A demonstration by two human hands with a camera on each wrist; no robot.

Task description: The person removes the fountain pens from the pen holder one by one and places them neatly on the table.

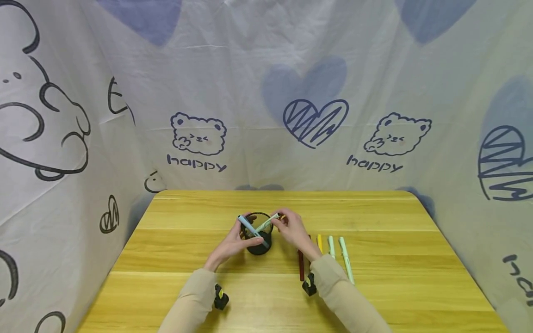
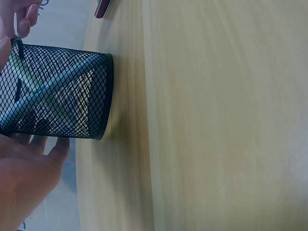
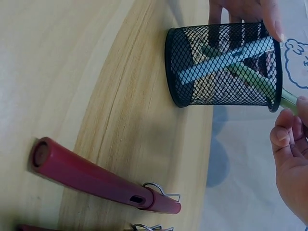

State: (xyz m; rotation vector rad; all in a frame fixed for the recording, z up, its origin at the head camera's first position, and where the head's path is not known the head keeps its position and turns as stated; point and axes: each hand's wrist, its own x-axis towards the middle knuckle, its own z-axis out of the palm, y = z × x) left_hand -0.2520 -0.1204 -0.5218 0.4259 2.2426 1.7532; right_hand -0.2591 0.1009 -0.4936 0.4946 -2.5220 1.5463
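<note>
A black mesh pen cup [image 1: 258,250] stands upright on the table, and my left hand [image 1: 231,246] grips its side, thumb in front and fingers behind. Inside the cup a light blue pen [image 1: 248,225] leans towards the left, its end above the rim. My right hand [image 1: 294,230] pinches the upper end of a light green pen [image 1: 264,224] at the cup's right rim. Through the mesh in the right wrist view, this green pen [image 3: 252,78] slants down into the cup and crosses the blue pen [image 3: 204,69].
Right of the cup, a dark red pen [image 1: 301,268], a yellow pen [image 1: 319,242] and two light green pens [image 1: 331,245] lie on the wooden table [image 1: 387,222], partly behind my right forearm. A second red pen [image 3: 33,227] shows at the right wrist view's edge. Printed cloth [image 1: 250,92] surrounds the table.
</note>
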